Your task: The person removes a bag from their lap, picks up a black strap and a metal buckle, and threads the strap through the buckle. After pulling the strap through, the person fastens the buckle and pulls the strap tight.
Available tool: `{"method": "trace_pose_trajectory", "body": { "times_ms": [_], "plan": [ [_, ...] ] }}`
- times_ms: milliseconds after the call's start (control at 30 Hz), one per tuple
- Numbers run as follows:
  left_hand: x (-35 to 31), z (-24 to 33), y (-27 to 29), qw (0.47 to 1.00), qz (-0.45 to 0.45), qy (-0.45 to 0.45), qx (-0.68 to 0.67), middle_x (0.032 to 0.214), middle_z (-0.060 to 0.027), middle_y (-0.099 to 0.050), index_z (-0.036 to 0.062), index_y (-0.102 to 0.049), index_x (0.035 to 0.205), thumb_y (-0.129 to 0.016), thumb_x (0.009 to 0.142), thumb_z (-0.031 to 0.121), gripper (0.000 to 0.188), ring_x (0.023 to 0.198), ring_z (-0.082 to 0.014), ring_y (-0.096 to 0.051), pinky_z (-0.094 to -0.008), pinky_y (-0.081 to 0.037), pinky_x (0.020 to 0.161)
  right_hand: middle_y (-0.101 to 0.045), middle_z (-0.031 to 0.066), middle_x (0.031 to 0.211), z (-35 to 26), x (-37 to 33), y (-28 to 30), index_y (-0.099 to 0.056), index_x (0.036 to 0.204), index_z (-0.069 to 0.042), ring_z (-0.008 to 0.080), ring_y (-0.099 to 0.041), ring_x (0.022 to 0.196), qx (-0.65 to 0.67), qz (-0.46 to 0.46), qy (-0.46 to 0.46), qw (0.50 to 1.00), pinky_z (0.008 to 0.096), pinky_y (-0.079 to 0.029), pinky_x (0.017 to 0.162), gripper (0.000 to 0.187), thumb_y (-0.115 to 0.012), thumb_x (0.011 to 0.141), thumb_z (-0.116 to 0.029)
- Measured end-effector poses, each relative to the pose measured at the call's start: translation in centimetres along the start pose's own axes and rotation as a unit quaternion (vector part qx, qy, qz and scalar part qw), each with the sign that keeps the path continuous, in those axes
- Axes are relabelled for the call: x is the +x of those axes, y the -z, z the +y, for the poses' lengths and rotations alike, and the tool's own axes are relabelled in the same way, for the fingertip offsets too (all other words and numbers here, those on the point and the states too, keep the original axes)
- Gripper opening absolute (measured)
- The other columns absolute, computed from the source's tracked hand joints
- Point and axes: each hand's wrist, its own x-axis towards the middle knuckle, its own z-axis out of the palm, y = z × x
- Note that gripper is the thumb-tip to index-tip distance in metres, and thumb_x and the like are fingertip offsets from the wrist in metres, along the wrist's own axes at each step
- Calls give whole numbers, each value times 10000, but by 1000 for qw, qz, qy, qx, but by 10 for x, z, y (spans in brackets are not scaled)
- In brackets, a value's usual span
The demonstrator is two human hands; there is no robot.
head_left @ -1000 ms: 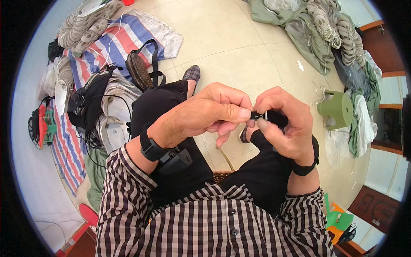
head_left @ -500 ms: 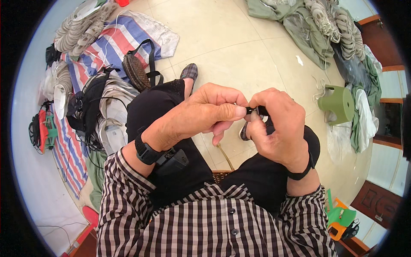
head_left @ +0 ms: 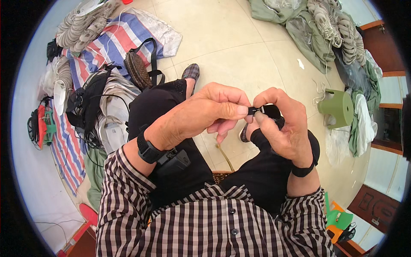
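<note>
Over my lap, both hands meet at a small black piece (head_left: 253,110) with a pale, shiny bit at its right end; it is too small to name more exactly. My left hand (head_left: 209,107) pinches its left side between thumb and index finger, the other fingers curled below. My right hand (head_left: 284,122) is closed at the right end, thumb and index fingertips touching or nearly touching the pale bit. Fingertips hide part of the piece. A black band circles each wrist.
Left of my knees lie a striped sheet (head_left: 141,30), a brown bag (head_left: 138,70) and stacks of pale shoe-like pieces (head_left: 113,107). A green stool (head_left: 336,108) and green sacks (head_left: 310,43) stand or lie at right. Part of a wicker seat (head_left: 220,175) shows between my thighs.
Both hands have shifted slightly right. The fingers of my right hand have opened a little, so more of the black piece and its pale end shows. My left hand keeps its pinch.
</note>
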Motion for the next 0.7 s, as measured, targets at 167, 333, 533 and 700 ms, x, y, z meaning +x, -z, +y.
{"method": "trace_pose_trajectory", "body": {
  "times_ms": [167, 333, 533, 700],
  "plan": [
    [0, -4, 0, 999, -16, -6, -50, 472, 17, -418, -8, -610, 905, -535, 917, 190, 212, 363, -52, -372, -220, -414, 380, -596, 107, 848, 3, 6, 4, -577, 891, -12, 229, -608, 761, 3, -13, 87, 996, 291, -472, 633, 217, -655, 695, 38],
    [0, -6, 0, 997, -14, 1, -71, 469, 21, -409, -18, -615, 915, -538, 915, 183, 216, 363, -54, -370, -231, -433, 378, -590, 103, 872, 2, 7, 7, -585, 892, -21, 228, -606, 790, -19, -31, 114, 993, 294, -477, 659, 246, -678, 674, 44],
    [0, -4, -1, 999, -27, 2, -46, 469, 20, -409, -27, -621, 895, -542, 908, 174, 216, 368, -53, -360, -226, -423, 378, -598, 80, 826, 0, 6, 9, -581, 873, -22, 208, -609, 747, -29, -65, 107, 992, 286, -478, 643, 241, -676, 663, 50],
    [-1, -6, -2, 996, -69, 5, -56, 478, 3, -420, -59, -617, 893, -550, 904, 169, 238, 372, -59, -352, -226, -424, 381, -600, 76, 804, 3, 4, 14, -578, 862, -14, 202, -609, 729, 36, -104, 95, 989, 274, -482, 649, 243, -641, 644, 74]
  ]
}}
